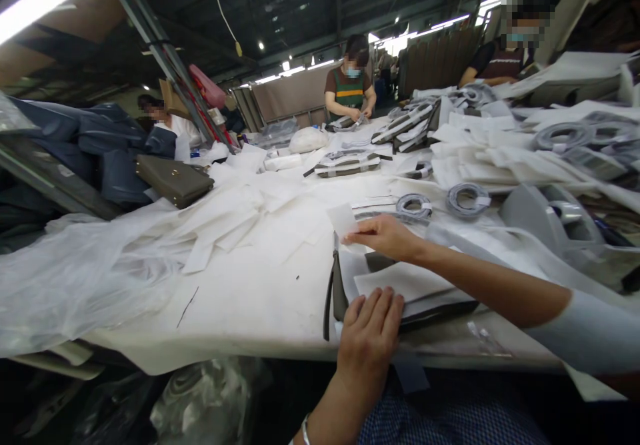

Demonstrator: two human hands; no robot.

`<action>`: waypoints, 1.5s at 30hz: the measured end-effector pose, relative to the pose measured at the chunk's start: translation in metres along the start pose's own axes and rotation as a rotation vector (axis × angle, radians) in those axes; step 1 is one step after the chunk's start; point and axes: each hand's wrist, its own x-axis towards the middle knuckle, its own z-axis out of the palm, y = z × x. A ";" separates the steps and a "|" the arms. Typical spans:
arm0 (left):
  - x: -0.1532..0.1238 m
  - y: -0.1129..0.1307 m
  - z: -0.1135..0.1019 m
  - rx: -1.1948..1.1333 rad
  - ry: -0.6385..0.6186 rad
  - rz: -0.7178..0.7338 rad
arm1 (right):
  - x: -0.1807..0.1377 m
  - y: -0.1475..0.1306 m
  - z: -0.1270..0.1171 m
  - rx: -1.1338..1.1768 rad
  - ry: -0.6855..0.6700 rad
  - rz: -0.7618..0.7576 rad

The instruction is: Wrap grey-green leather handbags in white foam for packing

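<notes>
My left hand (369, 338) lies flat with its fingers together on a grey bag (440, 312) at the near edge of the table. White sheets (400, 278) cover part of the bag. My right hand (383, 235) reaches across from the right and pinches a small white card (343, 220) just above the bag's far end. A dark strap (329, 298) hangs along the bag's left side.
White sheets (240, 218) cover the long table. Coiled grey straps (467, 198) and stacked grey pieces (347, 163) lie beyond. An olive bag (174, 180) sits far left, clear plastic (75, 272) at near left. Three other people work at the far side.
</notes>
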 end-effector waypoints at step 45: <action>-0.023 -0.003 0.010 -0.115 0.096 -0.132 | -0.005 0.029 0.023 -0.800 -0.405 0.004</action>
